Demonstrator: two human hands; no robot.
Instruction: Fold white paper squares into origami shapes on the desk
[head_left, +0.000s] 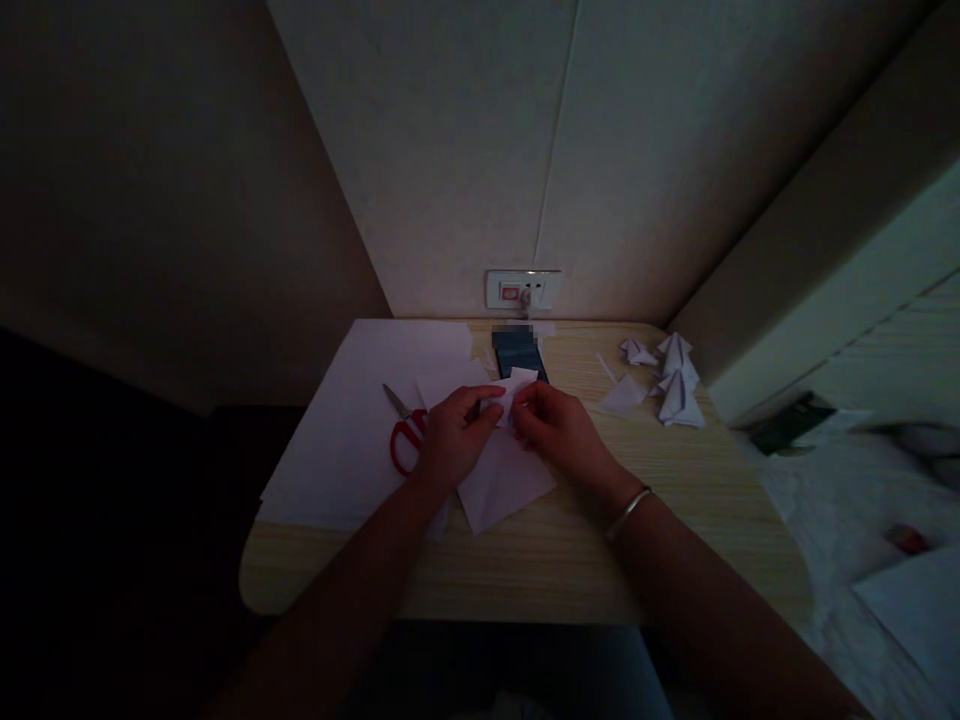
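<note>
Between my two hands is a small piece of folded white paper [523, 377], held up over the table. My left hand [459, 430] pinches its left side with thumb and fingers. At its right edge the curled fingers of my right hand [559, 425] grip it too. A square sheet of paper [499, 490] lies flat beneath my hands. Red-handled scissors [406, 440] rest on a stack of white paper [337, 440], left of my left hand, blades partly apart. Just behind the folded paper lies a dark phone [519, 350], its near end partly covered.
Several folded paper figures [679, 385] stand at the table's right rear, near a loose paper piece [624, 394] and a thin strip. A wall socket [523, 290] with a plug sits above the wooden table [675, 530]. A white-covered surface [847, 540] lies to the right.
</note>
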